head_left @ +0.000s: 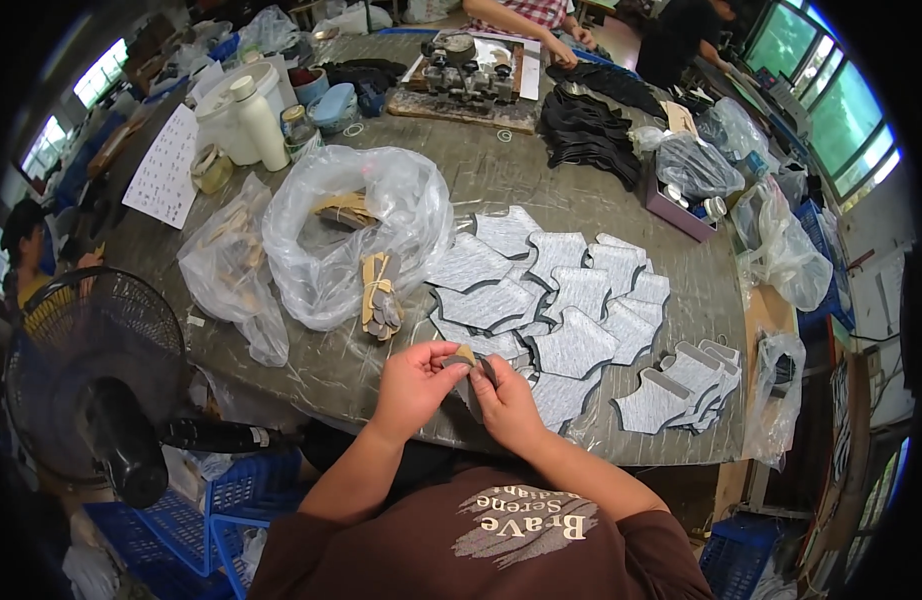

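Close to the table's near edge, my left hand (417,388) and my right hand (507,402) are closed on a small tan and grey strip (465,354). Fingers cover most of it, so its full shape is hidden. Just beyond my right hand spreads a loose heap of grey, curved fabric pieces (579,342) with dark edges. More such grey pieces (649,402), bearing darker grey strips along one edge, overlap farther right. Beyond my left hand lies a tied bundle of tan and grey strips (379,290). It sits beside an open clear plastic bag (311,285) holding more tan strips (346,208).
A second clear bag (231,240) of tan pieces lies left. Behind it stand a white bottle (261,125) and jars. A metal device (468,75) and black pieces (586,130) occupy the far side, near a co-worker's arms. A black fan (91,370) stands at left.
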Demonstrator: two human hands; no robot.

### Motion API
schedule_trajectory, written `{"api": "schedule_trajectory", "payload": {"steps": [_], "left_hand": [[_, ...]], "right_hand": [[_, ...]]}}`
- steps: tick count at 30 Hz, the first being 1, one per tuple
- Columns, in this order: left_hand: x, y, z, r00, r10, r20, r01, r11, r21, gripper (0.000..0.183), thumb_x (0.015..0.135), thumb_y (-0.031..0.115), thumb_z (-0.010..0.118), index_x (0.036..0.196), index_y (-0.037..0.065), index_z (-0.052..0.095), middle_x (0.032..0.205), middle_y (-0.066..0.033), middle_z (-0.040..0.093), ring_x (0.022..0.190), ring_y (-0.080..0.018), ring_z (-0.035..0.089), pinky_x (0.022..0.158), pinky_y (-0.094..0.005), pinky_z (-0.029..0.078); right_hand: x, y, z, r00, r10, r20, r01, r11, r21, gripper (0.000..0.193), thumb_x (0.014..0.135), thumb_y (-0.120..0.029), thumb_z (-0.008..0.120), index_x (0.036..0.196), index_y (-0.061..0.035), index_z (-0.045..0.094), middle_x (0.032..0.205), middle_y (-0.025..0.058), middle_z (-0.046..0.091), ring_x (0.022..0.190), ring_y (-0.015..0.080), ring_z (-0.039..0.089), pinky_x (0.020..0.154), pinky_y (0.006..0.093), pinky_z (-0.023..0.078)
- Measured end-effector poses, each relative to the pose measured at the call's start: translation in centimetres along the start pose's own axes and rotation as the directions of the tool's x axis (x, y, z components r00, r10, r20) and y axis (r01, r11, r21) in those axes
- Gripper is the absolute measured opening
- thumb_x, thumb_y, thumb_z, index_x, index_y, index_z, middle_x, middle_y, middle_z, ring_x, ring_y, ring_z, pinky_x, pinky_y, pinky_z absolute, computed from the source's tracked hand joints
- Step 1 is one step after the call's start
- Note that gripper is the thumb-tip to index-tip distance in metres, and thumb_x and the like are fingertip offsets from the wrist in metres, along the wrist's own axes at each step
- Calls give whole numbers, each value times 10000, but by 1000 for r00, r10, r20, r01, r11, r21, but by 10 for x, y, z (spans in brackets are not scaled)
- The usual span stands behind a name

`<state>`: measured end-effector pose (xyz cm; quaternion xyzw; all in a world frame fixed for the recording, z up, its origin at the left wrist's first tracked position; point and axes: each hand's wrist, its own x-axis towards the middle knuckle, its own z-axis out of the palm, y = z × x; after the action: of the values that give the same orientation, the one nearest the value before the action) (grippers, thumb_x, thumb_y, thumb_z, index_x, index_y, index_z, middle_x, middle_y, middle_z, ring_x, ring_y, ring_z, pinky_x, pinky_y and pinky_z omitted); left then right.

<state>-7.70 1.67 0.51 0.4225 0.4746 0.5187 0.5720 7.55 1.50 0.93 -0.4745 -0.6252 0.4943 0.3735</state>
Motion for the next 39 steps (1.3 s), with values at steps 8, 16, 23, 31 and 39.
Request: {"api": "schedule_trajectory", "payload": {"steps": [8, 16, 23, 31, 39], "left_hand": [[0, 12, -2, 977, 192, 91, -210, 938, 275, 185, 794, -11, 673, 977, -20, 646, 873, -47, 604, 728, -67, 567, 644, -193, 471], [2, 10, -20, 946, 119, 302, -113, 993, -38, 103, 794, -63, 625, 843, 16, 580, 840, -5, 542, 713, -60, 486, 617, -193, 398], [3, 32, -44, 891, 116, 439, -180, 978, 106, 110, 742, -66, 632, 770, 15, 563, 821, -39, 547, 736, -113, 505, 647, -223, 398], [10, 40, -58, 827, 164, 537, -323, 922, 216, 81, 761, 1, 656, 767, 18, 576, 805, -26, 546, 734, -123, 510, 659, -249, 412], [6, 19, -41, 907, 94, 410, -108, 994, 11, 84, 760, -75, 627, 775, -2, 588, 880, -78, 602, 786, -111, 558, 694, -224, 445]], "right_hand": [[-1, 4, -3, 999, -14, 40, 12, 999, 45, 146, 966, -157, 475, 897, -29, 483, 741, 2, 475, 690, 83, 421, 626, 255, 388], [0, 1, -1, 929, 293, 228, -366, 621, 694, 126, 961, -200, 497, 946, -82, 542, 808, -19, 546, 713, 66, 505, 652, 228, 417], [5, -5, -12, 830, 315, 460, -554, 555, 620, 188, 963, -224, 507, 980, -48, 571, 874, 12, 602, 771, 83, 542, 738, 243, 451], [10, 12, -16, 835, 346, 428, -548, 596, 587, 226, 965, -253, 485, 995, -49, 579, 863, 46, 604, 737, 132, 564, 691, 260, 460], [6, -2, -12, 682, 384, 623, -723, 486, 492, 239, 974, -245, 468, 994, -22, 549, 869, 68, 608, 705, 141, 590, 564, 245, 464]]}}
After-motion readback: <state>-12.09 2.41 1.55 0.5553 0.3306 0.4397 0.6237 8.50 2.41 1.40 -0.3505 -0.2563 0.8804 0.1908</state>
